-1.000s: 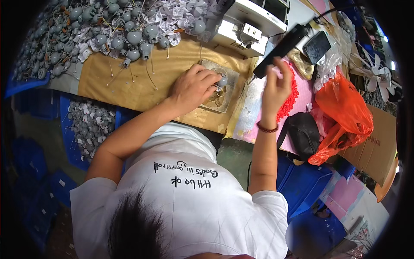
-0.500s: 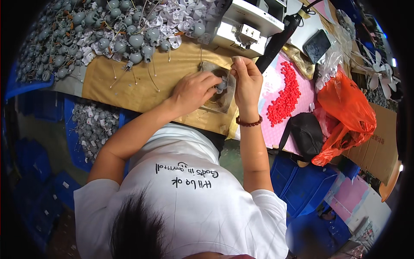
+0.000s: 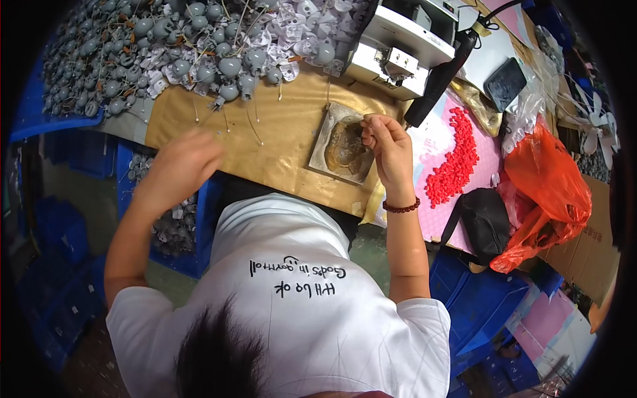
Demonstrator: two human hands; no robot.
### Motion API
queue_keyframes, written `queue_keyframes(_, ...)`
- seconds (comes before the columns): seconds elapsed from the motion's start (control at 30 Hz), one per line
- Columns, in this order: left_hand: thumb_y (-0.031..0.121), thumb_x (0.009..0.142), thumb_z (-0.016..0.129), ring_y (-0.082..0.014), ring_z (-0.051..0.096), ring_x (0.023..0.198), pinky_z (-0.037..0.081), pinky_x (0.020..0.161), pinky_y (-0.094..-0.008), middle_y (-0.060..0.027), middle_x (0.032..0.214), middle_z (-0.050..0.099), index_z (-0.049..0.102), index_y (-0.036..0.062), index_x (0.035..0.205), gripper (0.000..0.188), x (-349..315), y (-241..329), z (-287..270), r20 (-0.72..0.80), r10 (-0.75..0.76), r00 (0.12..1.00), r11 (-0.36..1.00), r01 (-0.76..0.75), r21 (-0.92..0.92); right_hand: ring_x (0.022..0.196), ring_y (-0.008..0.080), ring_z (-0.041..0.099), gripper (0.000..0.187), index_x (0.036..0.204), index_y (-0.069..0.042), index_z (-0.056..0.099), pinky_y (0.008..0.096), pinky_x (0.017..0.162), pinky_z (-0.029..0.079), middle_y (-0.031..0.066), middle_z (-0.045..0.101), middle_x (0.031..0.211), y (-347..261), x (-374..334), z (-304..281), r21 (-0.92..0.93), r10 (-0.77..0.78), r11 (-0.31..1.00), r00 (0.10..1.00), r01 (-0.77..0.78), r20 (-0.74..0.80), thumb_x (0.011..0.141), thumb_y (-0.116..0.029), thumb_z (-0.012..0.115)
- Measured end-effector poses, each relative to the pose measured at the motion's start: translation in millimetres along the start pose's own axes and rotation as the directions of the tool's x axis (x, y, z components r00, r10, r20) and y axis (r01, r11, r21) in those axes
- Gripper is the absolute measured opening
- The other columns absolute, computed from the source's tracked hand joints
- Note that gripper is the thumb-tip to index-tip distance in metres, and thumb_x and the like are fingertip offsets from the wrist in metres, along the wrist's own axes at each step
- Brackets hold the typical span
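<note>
My left hand (image 3: 184, 163), smeared by motion, is over the front edge of the brown-covered bench (image 3: 265, 149), to the left. What its fingers hold, if anything, does not show. At the right edge of a square, pale block (image 3: 323, 147) with a dark brown, stained hollow, my right hand (image 3: 391, 149) has thumb and fingers pinched together. Anything in that pinch is too small to make out. Beyond my left hand lies a large heap of grey, bulb-shaped parts (image 3: 229, 67) with thin wires, mixed with white plastic pieces (image 3: 302, 30).
A white machine (image 3: 391, 69) stands at the back, with a black-handled tool (image 3: 441, 76) beside it. Small red pieces (image 3: 454, 159) lie on a pink sheet, near a black pouch (image 3: 483, 225) and an orange bag (image 3: 547, 179). Blue crates (image 3: 464, 292) stand below.
My left hand has left the block and swung left toward the bench edge. The grey part on the block is no longer there. My right hand stays pinched near the block.
</note>
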State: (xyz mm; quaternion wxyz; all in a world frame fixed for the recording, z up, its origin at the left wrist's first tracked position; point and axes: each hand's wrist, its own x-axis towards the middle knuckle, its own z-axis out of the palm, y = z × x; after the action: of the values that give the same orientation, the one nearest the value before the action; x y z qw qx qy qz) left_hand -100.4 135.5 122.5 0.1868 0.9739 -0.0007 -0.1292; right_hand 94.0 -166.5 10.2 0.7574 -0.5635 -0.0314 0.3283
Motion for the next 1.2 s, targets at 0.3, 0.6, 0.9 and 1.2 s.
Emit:
queue_keyframes(0.3,0.013,0.079,0.057,-0.0248,0.052,0.100,0.045,0.079,-0.0355,-0.0065,0.097,0.056,0.064,0.0068,0.091,0.015,180.2,-3.8,81.2,-0.288,0.309,0.906,0.812,-0.094,0.576,0.083,0.0151,0.066,0.018,0.108,0.000,0.068,0.0277,0.073,0.052,0.0085,0.071,0.095,-23.7,-41.6,-43.0,-0.703,-0.147,0.701,0.989,0.121,0.023,0.094,-0.012,0.065)
queue_keyframes(0.6,0.010,0.078,0.069,-0.0278,0.053,0.114,0.048,0.090,-0.0395,-0.0060,0.113,0.060,0.062,0.0071,0.097,0.021,154.6,20.4,69.3,-0.380,0.309,0.872,0.951,-0.277,0.136,0.085,0.0342,0.062,0.011,0.092,-0.004,0.069,0.0439,0.076,0.050,0.0145,0.066,0.086,-63.8,-33.3,-167.8,-0.956,-0.406,-0.293,0.905,0.005,0.129,0.082,-0.009,0.067)
queue_keyframes(0.9,0.018,0.075,0.080,-0.0290,0.053,0.107,0.047,0.089,-0.0390,-0.0068,0.107,0.057,0.063,0.0088,0.099,0.031,152.9,82.7,109.9,-0.267,0.343,0.901,0.877,-0.409,-0.253,0.082,0.0329,0.063,0.008,0.086,-0.004,0.068,0.0443,0.073,0.051,0.0140,0.067,0.084,-56.3,-22.2,-170.5,-0.957,-0.407,-0.288,0.899,0.042,0.162,0.083,-0.011,0.065)
queue_keyframes(1.2,0.022,0.068,0.086,-0.0316,0.048,0.112,0.043,0.095,-0.0404,-0.0081,0.113,0.053,0.063,0.0088,0.098,0.040,155.4,77.3,123.9,-0.380,0.201,0.903,0.858,-0.350,-0.377,0.081,0.0271,0.064,0.016,0.083,-0.004,0.066,0.0356,0.073,0.052,0.0085,0.068,0.087,-42.4,-19.5,-41.3,-0.749,-0.508,0.217,0.728,0.626,0.461,0.073,0.002,0.075)
